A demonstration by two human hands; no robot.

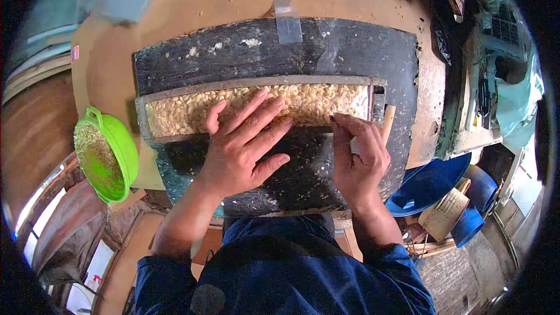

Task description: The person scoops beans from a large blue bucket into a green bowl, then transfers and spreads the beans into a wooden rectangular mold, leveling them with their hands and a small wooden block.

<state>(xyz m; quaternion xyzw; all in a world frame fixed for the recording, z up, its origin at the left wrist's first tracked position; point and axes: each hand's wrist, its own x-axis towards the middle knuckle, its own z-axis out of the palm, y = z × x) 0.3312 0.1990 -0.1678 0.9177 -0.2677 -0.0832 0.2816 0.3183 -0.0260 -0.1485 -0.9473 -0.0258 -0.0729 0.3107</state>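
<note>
Pale, shelled nut pieces, likely peanuts [315, 96], fill a long, narrow wooden frame [245, 82] in a layer. It rests on a worn black board [197, 63]. My left hand [245, 144] lies palm down with its fingers spread across the middle of the nuts, and nothing is gripped in it. Near the frame's right end, my right hand [361, 148] has thumb and forefinger pinched at the near edge. A small dark piece [332, 118] shows at those fingertips; what it is cannot be made out. Clear plastic [362, 98] shows at the frame's right end.
A wooden stick [388, 123] lies just right of the frame. At the left table edge a green plastic basin [130, 157] holds crumbly bits. A clear plastic strip [286, 4] overlaps the board's far edge. Blue tubs [431, 183] stand below right.
</note>
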